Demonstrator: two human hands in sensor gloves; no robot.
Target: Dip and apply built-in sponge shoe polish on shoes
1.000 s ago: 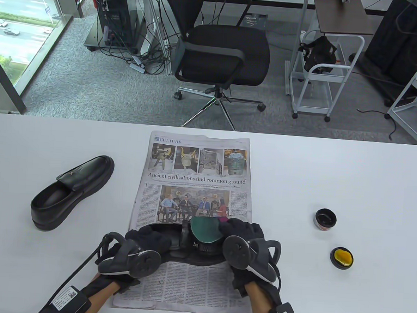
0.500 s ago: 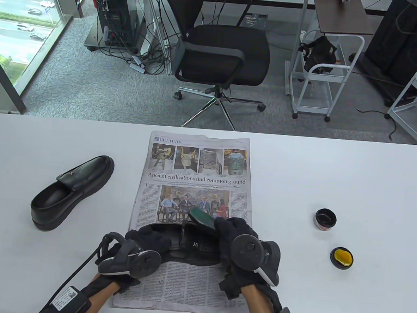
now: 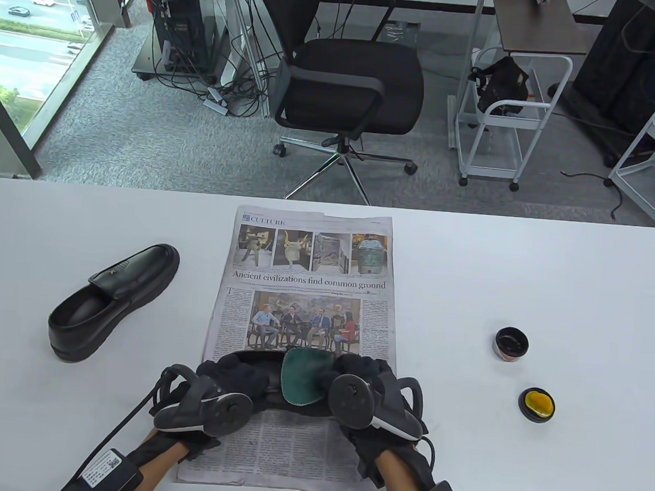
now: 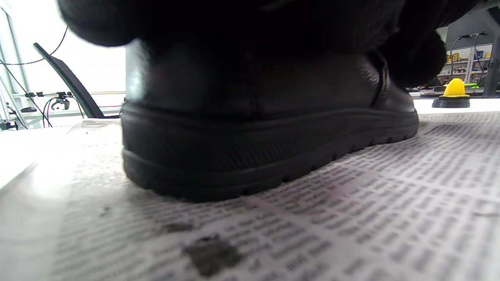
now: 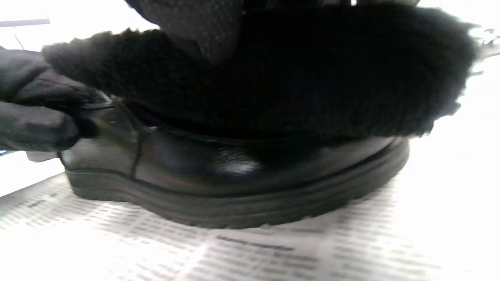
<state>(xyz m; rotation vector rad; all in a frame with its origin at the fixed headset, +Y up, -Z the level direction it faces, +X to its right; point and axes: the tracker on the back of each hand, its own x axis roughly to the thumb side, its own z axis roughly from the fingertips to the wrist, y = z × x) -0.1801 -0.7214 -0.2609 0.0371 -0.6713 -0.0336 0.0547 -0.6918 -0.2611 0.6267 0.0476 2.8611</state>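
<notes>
A black shoe point(image 3: 267, 366) lies on the newspaper point(image 3: 308, 288) near the table's front. My left hand point(image 3: 225, 375) grips its heel end; the heel point(image 4: 250, 128) fills the left wrist view. My right hand point(image 3: 360, 383) holds a green-backed fluffy pad point(image 3: 304, 377) and presses it on the shoe's top near the toe. The right wrist view shows the dark pile point(image 5: 281, 78) lying on the shoe's upper point(image 5: 234, 164). The open polish tin point(image 3: 511, 344) stands at the right, apart from both hands. Its lid with the yellow sponge point(image 3: 537, 404) lies in front of it.
A second black shoe point(image 3: 110, 301) lies on the white table point(image 3: 526, 269) at the left. Dark polish smudges mark the newspaper by the heel point(image 4: 211, 253). An office chair point(image 3: 348, 80) and white carts point(image 3: 508, 101) stand beyond the far edge.
My right hand has swept the pad across the shoe: it tilted up and away, then came back down and left, flat over the shoe's top. My left hand has stayed on the heel.
</notes>
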